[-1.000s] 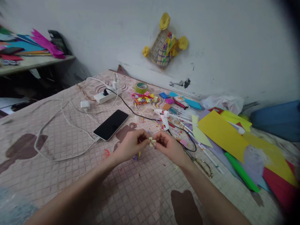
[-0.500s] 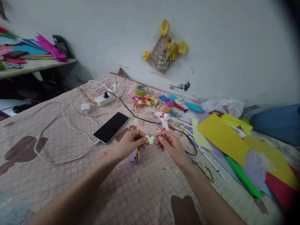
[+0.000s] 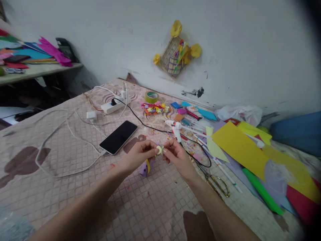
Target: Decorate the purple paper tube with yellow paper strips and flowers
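Both my hands meet at the middle of the view, just above the patterned cloth [image 3: 75, 160]. A small pale yellow paper cut-out [image 3: 159, 149] is pinched between them: my left hand [image 3: 140, 155] grips its left side and my right hand [image 3: 175, 155] its right side, fingers closed. Under my left hand a small purple and yellow paper piece [image 3: 144, 168] lies on the cloth. A white glue gun [image 3: 176, 128] with a red light rests just beyond my hands.
A black phone [image 3: 118, 136] on a white cable lies to the left, near a power strip [image 3: 114, 104]. Coloured paper sheets [image 3: 238, 144], scissors [image 3: 218, 182], pens and a green tape roll [image 3: 151, 96] spread to the right. A woven holder with yellow flowers [image 3: 175, 50] hangs on the wall.
My hands have drawn closer together on the yellow cut-out, and my right fingers now pinch it again after having been slightly off it.
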Motion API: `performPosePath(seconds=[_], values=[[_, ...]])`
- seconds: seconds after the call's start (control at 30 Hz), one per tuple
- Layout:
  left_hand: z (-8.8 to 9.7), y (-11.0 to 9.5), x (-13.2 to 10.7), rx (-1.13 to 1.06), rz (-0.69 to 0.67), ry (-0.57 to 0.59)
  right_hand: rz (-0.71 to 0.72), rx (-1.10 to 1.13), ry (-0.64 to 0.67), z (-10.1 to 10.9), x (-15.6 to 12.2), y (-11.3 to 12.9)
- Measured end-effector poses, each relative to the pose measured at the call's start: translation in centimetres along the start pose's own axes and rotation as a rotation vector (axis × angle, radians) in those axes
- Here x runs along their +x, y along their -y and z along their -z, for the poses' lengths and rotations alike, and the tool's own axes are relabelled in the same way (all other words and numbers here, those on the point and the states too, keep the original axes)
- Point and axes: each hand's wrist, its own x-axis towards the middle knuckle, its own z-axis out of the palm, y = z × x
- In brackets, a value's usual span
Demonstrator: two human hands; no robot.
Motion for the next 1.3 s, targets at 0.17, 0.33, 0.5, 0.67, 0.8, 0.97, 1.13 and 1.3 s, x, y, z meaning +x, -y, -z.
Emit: performPosePath(seconds=[0.17,0.33,0.5,0.67,0.8,0.97,1.13,1.3], values=[[0.0,-0.1,0.1,0.034,-0.058,-0.126,0.071,-0.047,-0.124,-0.4,-0.1,0.1],[0.0,-0.3,-0.1,0.103,-0.145,-0.192,0.063,0.009,-0.103,-0.6,0.0,0.3],[0.3,-0.4,0.0,-0.042,-0.118,-0.298,0.116,-0.197,-0.228,1.4,0.5,-0.5],[1.2,-0.7,0.5,-0.290,-0.073,-0.347,0.290,-0.732,-0.574,5.7,2.9,-2.5],[1.7,-0.7,0.8,-0.284,-0.074,-0.402,0.226,-0.909,-0.445,7.3,6.0,-3.6],[2.4,-0.1,1.1,-0.194,-0.093,-0.420,0.168,-0.946,-0.326,7.0,8.4,-3.7],[2.9,0.5,1.7,-0.140,-0.127,-0.443,0.234,-0.883,-0.404,6.8,7.7,-2.6],[2.9,0.6,2.0,-0.165,-0.102,-0.447,0.113,-0.611,-0.228,6.0,4.5,-0.6]])
